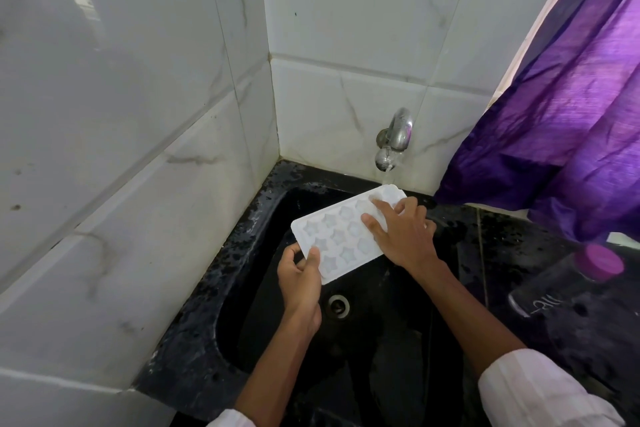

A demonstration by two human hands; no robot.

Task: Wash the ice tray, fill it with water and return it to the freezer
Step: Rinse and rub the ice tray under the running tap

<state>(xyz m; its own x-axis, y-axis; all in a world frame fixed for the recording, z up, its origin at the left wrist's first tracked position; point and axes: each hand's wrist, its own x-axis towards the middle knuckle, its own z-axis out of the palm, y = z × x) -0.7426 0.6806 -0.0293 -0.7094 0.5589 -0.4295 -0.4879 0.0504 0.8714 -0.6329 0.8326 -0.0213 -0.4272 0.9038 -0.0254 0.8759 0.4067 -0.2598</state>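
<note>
1. My left hand [299, 279] pinches the ice tray [341, 236] at its near corner, just left of the frame's centre: the thumb lies on top of the rim and the other fingers curl underneath it.
2. My right hand [401, 236] lies on top of the tray's right part, its fingers loosely spread and resting on the moulded cells. It presses on the tray and does not clasp it.
3. The tray is white, with star-shaped cells facing up. I hold it tilted above the black sink [259, 305], its far end higher and pointing to the upper right.
4. That far end sits right under the metal tap [394, 139] on the tiled back wall, and a thin stream of water [387, 177] runs onto it.
5. The sink's drain [338, 305] shows below the tray, just under its near edge.
6. A purple curtain [571, 97] hangs at the upper right of the frame, down to the black speckled counter [502, 236].
7. At the right edge, on that counter, a dark bottle [561, 291] with a pink cap lies blurred.
8. White sleeves [540, 395] cover both my forearms at the bottom of the frame.
</note>
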